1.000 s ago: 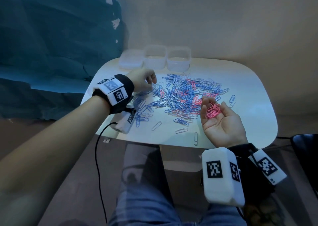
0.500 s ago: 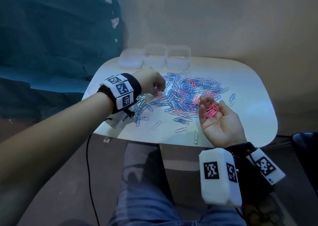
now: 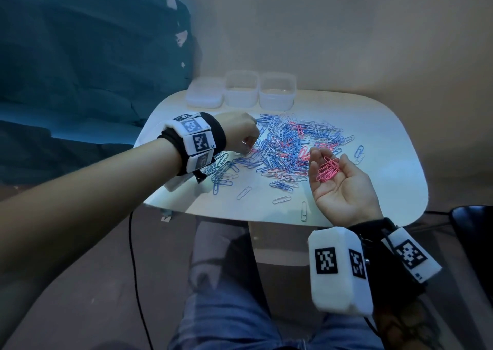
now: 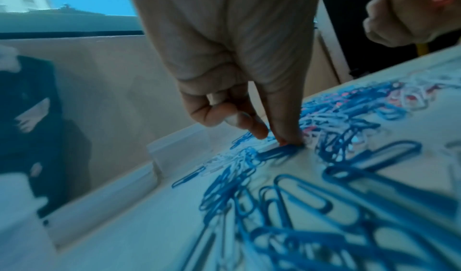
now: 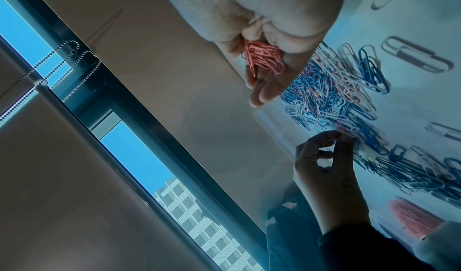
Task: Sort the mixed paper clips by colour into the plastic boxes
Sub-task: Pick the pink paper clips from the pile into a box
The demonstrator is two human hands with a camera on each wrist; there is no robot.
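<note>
A pile of blue, white and pink paper clips (image 3: 288, 147) covers the middle of the white table (image 3: 386, 163). Three clear plastic boxes (image 3: 241, 89) stand in a row at its far edge. My left hand (image 3: 249, 147) reaches down at the pile's left edge. Its thumb and forefinger (image 4: 286, 137) pinch a pink clip (image 5: 339, 127) lying on the table. My right hand (image 3: 329, 163) is held palm up above the pile's near right side. A small bunch of pink clips (image 3: 326, 169) lies across its relaxed fingers (image 5: 264, 91).
Single clips lie scattered near the table's front edge (image 3: 282, 199), and a few sit apart at the right (image 3: 358, 153). A white device (image 3: 176, 184) with a black cable (image 3: 132, 243) sits under my left wrist. A dark seat (image 3: 474, 232) stands at the right.
My left hand has moved from the pile's far left corner towards me and right, and its fingers have come down on a pink clip. My right hand has barely moved.
</note>
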